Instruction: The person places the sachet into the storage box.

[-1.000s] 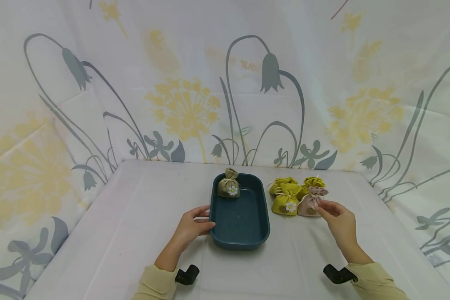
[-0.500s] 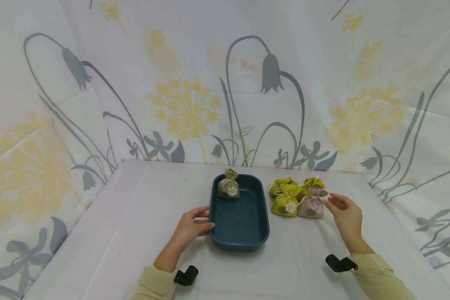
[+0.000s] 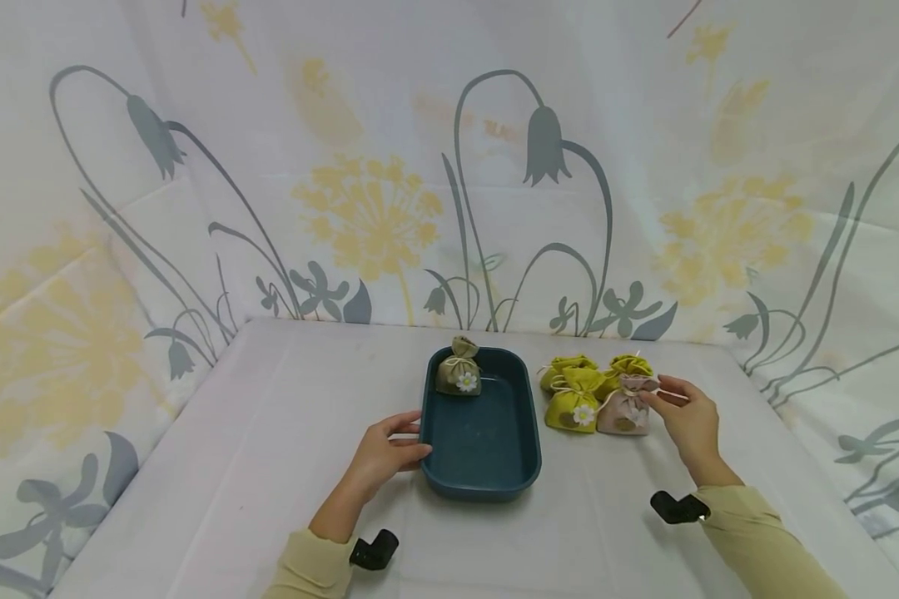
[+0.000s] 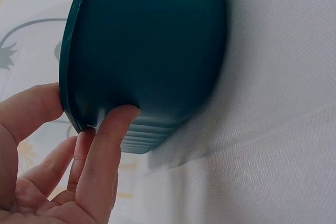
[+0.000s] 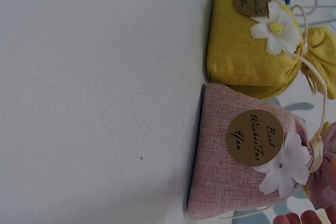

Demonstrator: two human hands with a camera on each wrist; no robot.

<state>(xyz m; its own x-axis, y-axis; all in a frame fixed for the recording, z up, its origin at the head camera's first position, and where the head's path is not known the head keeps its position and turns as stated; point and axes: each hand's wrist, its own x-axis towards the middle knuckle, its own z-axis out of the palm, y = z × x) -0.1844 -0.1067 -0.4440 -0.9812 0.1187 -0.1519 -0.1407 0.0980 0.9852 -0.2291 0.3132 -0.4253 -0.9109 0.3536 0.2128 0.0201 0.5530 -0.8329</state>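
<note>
My left hand [image 3: 380,453] holds the left rim of a dark teal plastic tray [image 3: 483,445], thumb and fingers on either side of its wall [image 4: 152,40]. Inside the tray's far left corner stands an olive drawstring pouch [image 3: 457,378] with a white flower. To the right of the tray, my right hand [image 3: 689,424] pinches the gathered neck of a pink drawstring pouch [image 3: 620,418]. That pouch [image 5: 220,171] stands upright on the table and bears a white flower and a round brown label. Only fingertips of this hand show in the right wrist view.
Beside the pink pouch stands a yellow pouch [image 3: 569,409] with a white flower. Two more yellow pouches stand behind, one at left [image 3: 562,366] and one at right [image 3: 629,363]. A white cloth covers the table [image 3: 285,391], and a flower-printed curtain [image 3: 374,100] hangs behind.
My right hand drew back to the right from the pink pouch's neck, then came in again and took hold of its top. The left hand and tray have stayed put.
</note>
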